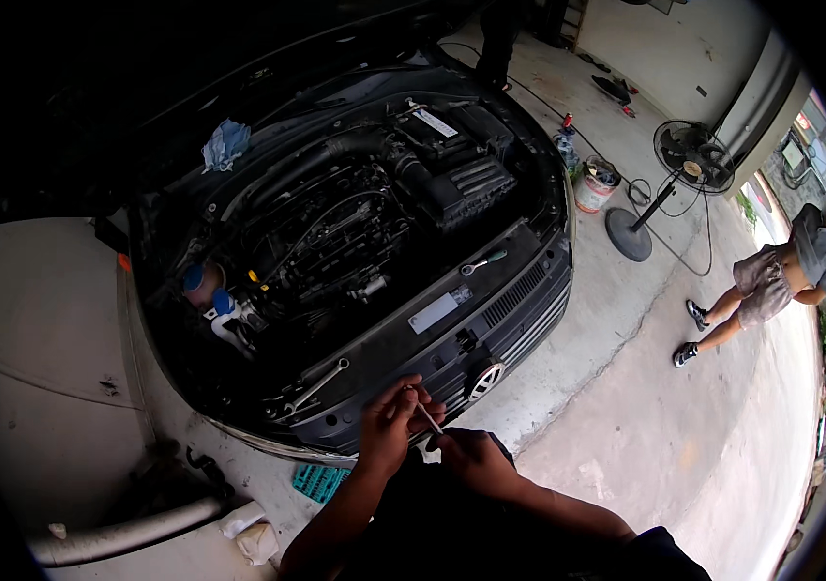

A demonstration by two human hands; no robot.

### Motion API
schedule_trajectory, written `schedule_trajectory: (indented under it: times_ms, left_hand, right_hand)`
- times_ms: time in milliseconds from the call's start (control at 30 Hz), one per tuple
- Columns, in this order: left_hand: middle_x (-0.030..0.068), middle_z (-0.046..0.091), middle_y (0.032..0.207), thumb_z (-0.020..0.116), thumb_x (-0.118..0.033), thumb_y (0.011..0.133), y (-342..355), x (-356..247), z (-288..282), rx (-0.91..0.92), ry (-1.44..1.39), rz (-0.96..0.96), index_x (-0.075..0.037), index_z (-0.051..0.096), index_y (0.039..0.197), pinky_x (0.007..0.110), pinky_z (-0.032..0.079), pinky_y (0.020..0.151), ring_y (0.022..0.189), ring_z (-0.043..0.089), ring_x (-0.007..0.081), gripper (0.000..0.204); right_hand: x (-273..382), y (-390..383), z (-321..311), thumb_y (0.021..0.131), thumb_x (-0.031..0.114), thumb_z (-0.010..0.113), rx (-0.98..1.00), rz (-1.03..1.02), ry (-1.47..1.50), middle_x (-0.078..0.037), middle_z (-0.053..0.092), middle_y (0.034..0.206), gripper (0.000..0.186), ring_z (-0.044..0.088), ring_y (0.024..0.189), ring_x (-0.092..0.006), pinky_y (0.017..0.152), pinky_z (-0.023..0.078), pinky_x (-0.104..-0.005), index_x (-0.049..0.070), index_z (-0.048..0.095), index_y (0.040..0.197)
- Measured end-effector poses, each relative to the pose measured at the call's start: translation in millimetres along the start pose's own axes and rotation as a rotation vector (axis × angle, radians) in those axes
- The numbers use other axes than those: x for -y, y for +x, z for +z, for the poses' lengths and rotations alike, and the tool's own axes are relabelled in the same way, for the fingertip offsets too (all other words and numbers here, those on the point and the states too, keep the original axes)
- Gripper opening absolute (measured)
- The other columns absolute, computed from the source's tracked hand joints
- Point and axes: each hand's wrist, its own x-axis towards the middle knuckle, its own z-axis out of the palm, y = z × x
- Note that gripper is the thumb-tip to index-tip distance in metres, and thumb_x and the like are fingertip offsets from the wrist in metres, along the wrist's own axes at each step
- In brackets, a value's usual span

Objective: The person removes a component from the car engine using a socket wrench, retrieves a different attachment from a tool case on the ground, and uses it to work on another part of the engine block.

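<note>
A car's open engine bay (355, 223) filled the view, a wrench (316, 385) lying on its front panel. Below, 2 hands met over the bumper: the left hand (389, 426) and right hand (471, 460) each pinched an end of a thin metal rod (427, 418).

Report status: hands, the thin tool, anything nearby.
Left hand and right hand both pinch a thin rod at the car's front edge. Wrench lies beside the left hand.
</note>
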Motion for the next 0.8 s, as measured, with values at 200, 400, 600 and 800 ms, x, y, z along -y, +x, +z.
schedule_trajectory:
  times_ms: [200,400,600,800]
  left_hand:
    - [-0.001,0.04,0.072,0.049,-0.028,0.097,107.7,9.1,-12.5,-0.213,-0.466,-0.182,-0.009,0.046,0.122,0.022,0.031,0.048,0.055,0.035,0.0076,0.031]
    - [-0.0048,0.034,0.064,0.046,-0.027,0.098,127.9,78.6,-70.5,-0.547,-0.832,-0.451,-0.013,0.048,0.085,0.021,0.021,0.038,0.047,0.026,0.0064,0.019]
    - [-0.0054,0.034,0.059,0.042,-0.023,0.098,82.5,133.8,-76.7,-0.434,-0.345,-0.457,-0.016,0.049,0.081,0.024,0.026,0.04,0.047,0.033,0.0088,0.02]
    - [-0.0038,0.037,0.058,0.044,-0.013,0.094,82.6,129.7,-106.0,-0.721,-0.942,-0.35,-0.015,0.049,0.082,0.024,0.031,0.04,0.045,0.036,0.0093,0.014]
  right_hand:
    - [4.7,95.7,-17.0,0.099,0.024,0.045,0.032,0.283,0.425,-0.007,0.06,0.087,0.029,0.059,0.075,-0.0143,0.065,0.05,-0.0282,-0.002,0.052,0.11]
    - [-102.8,233.4,-143.1,0.083,0.006,0.052,-0.291,-0.151,-0.673,-0.018,0.06,0.109,0.031,0.059,0.1,-0.0376,0.081,0.049,-0.0439,0.004,0.057,0.113]
    - [-166.3,358.0,-263.5,0.081,0.009,0.049,-0.227,-0.354,-1.406,-0.013,0.054,0.113,0.031,0.047,0.113,-0.0286,0.096,0.038,-0.0419,0.005,0.056,0.111]
    - [-166.6,384.2,-268.6,0.082,0.023,0.059,-0.146,-0.536,-1.381,-0.008,0.056,0.109,0.027,0.047,0.109,-0.0278,0.092,0.039,-0.0419,0.01,0.059,0.105]
